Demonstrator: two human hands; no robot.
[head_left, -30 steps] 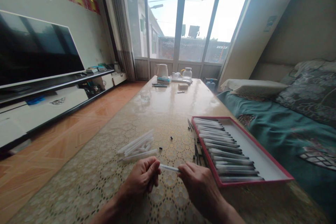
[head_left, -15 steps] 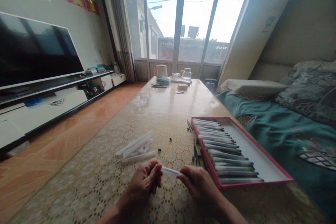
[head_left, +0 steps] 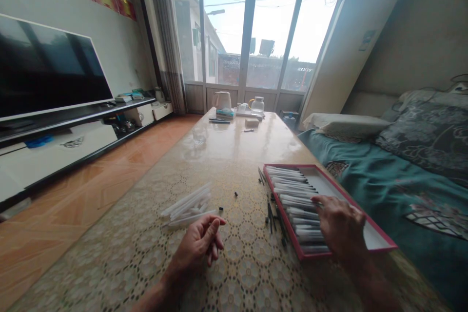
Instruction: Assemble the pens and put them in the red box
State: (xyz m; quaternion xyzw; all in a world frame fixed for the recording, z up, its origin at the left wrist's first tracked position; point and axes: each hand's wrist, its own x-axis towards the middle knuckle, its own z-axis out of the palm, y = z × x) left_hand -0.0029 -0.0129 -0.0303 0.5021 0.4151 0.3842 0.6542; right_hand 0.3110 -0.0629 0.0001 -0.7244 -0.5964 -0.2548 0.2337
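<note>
My left hand (head_left: 204,239) hovers over the patterned table, fingers curled and thumb against the index finger. Nothing shows in its grip. Just beyond it lies a small pile of clear white pen tubes (head_left: 188,202). My right hand (head_left: 341,222) is over the red-rimmed box (head_left: 382,243), its thumb and index finger pinched at the end of a pen in the row. White pens with dark ends (head_left: 292,187) fill the box's left side; my right hand hides part of them. Two small black caps lie apart on the table, the nearer cap (head_left: 221,208) close to the tubes.
Thin dark refills (head_left: 271,217) and more small black bits lie along the box's left edge. Farther off stand a clear glass (head_left: 199,139), a small box (head_left: 252,122), a kettle (head_left: 222,101) and a glass jug (head_left: 258,104). A sofa (head_left: 340,148) borders the right side.
My right hand has moved right, from the middle of the table to the box. The white tube held between both hands is gone from there. My left hand has barely moved.
</note>
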